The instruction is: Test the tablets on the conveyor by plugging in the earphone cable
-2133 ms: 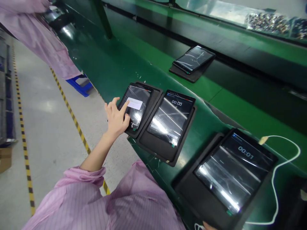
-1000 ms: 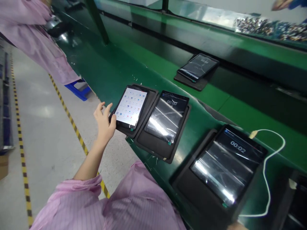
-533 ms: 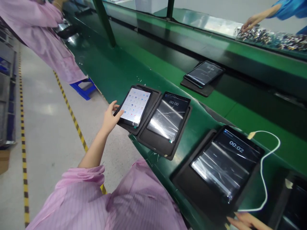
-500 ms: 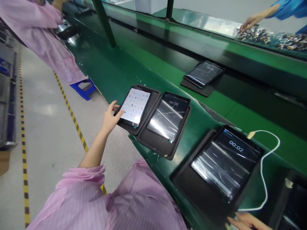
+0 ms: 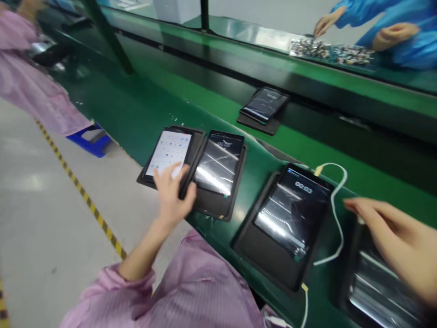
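My left hand grips the near end of a lit tablet with a white app screen; it lies on a black foam tray at the bench edge. Beside it a second tablet shows a timer. A third tablet with a timer has a white cable plugged in at its far corner. My right hand hovers with fingers stretched out over a film-wrapped tablet at the far right and holds nothing.
The green bench runs diagonally, with another tablet farther back. A person in pink stands at left near a blue stool. A person in blue handles small parts across the line.
My left hand slid from the lit tablet's side to its near end. My right hand came up into view over the rightmost tablet. The view swung right.
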Available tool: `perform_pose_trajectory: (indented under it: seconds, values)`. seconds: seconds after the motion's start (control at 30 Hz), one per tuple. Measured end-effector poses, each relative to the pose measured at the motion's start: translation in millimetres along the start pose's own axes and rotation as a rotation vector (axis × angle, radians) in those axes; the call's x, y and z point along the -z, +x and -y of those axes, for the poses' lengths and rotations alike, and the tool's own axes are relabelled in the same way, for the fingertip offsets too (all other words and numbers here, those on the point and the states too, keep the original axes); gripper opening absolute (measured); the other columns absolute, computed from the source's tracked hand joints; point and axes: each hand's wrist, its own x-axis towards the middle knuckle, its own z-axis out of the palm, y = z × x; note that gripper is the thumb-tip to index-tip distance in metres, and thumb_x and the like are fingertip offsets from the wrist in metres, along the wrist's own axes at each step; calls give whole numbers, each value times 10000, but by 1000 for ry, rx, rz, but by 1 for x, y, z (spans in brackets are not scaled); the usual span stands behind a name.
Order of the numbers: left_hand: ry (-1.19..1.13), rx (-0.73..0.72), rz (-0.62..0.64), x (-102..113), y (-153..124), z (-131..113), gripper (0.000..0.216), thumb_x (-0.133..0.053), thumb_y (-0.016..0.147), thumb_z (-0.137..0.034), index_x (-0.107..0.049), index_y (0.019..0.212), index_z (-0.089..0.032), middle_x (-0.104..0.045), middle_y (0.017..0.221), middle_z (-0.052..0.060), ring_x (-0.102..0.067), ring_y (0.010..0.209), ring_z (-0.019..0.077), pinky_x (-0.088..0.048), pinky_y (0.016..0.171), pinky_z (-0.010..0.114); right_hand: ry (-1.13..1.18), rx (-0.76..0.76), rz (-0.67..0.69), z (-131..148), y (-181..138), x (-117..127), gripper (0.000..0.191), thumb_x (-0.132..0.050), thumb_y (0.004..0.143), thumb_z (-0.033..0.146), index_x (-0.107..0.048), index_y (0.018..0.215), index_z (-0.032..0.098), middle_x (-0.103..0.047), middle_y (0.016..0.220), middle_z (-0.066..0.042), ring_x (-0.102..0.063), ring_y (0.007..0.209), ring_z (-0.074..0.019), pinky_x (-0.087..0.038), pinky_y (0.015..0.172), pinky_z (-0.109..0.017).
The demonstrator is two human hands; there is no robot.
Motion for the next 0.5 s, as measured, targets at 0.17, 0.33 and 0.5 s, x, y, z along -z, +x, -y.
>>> perform_pose_trajectory:
  seconds: [0.17, 0.33, 0.5]
  values:
    - [-468, -228, 489, -40, -46, -104, 666, -541, 873, -246, -261, 1473, -186, -460, 1451, 195, -454, 1366, 297, -432, 1090, 467, 158, -92, 5, 6, 76, -18, 309, -515, 759, 457, -669, 811, 194, -723, 882, -101, -673, 948, -316, -496, 937, -487]
    - [-353, -222, 709, -68, -56, -119, 997, -670, 820, -419, -23, 1536, -170, -286, 1575, 238, -247, 1473, 389, -290, 1161, 605, 12, -254, 78, -15, 101, -20, 276, -615, 779, 379, -598, 561, 212, -624, 614, -69, -647, 851, -328, -455, 882, -450]
    - [-318, -230, 819, -74, -52, -114, 1177, -718, 777, -542, 111, 1536, -192, -162, 1611, 254, -156, 1487, 396, -244, 1165, 632, 264, -274, 249, -26, 107, -35, 353, -713, 726, 513, -661, 580, 195, -637, 620, -24, -634, 737, -235, -495, 759, -326]
